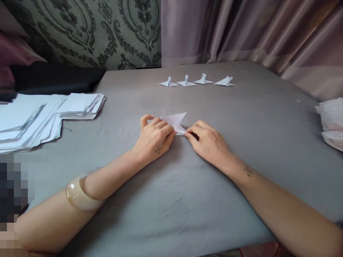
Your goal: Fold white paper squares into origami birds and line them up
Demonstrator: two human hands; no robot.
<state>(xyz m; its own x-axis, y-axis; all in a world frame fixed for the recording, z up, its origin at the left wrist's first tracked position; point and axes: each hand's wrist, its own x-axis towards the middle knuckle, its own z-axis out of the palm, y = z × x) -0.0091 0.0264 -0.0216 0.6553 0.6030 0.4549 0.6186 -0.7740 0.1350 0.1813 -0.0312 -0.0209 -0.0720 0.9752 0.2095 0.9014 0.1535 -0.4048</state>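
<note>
A folded white paper (175, 119) lies at the middle of the grey-covered table, with a notch between two pointed ends on its right side. My left hand (157, 134) is over its left part, fingers bent and pressing it down, thumb along the lower edge. That hand hides the paper's left portion. With thumb and fingertips, my right hand (206, 137) pinches the lower right point. A pale bangle (80, 194) is around my left forearm.
Several small folded paper figures (186, 81) stand in a row at the back of the grey cloth (171, 200). Stacks of white paper sheets (29, 117) lie at the left, near a black cloth (53, 78). A whitish bundle (332, 121) sits at the right edge. Curtains (193, 32) hang behind.
</note>
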